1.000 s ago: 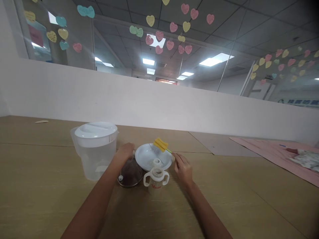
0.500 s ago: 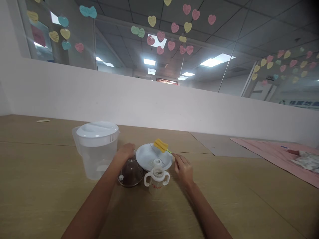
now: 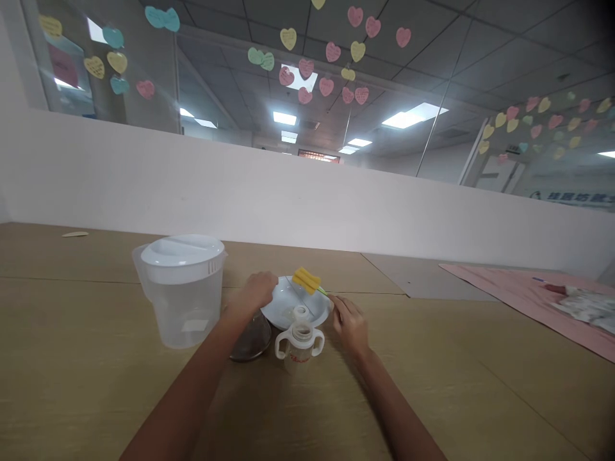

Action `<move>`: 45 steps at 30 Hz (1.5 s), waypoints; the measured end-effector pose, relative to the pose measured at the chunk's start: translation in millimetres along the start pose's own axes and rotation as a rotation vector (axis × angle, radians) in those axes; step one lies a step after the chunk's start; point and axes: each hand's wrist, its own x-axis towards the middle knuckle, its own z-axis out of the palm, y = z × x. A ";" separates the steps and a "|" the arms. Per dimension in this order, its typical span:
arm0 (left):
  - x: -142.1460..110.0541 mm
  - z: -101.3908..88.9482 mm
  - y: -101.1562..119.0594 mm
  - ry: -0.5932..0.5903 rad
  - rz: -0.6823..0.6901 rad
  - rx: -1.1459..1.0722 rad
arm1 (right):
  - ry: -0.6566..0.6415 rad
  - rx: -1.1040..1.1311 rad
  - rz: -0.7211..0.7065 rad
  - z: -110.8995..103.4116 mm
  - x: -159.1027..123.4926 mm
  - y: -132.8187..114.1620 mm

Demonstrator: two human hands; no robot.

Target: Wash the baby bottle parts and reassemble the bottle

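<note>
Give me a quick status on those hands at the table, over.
Left hand at white plate's rim. Right hand beside yellow sponge brush, which lies on plate. Two-handled baby bottle in front of plate.

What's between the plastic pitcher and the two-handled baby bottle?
In the head view, the left forearm and a dark glass dome, partly hidden behind that forearm.

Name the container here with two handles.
The baby bottle, nearest the right hand, has a handle on each side; the larger clear plastic pitcher has no such pair.
</note>
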 end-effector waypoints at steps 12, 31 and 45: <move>9.3 26.9 20.8 -0.002 0.082 -0.167 | 0.033 0.025 -0.020 -3.4 0.4 -1.3; -18.5 -39.8 41.0 0.383 0.175 -0.606 | 0.201 0.204 0.149 -5.6 -0.1 -10.1; -16.6 -45.8 31.5 0.421 -0.047 -0.492 | 0.234 0.038 0.162 -6.1 -1.1 -9.0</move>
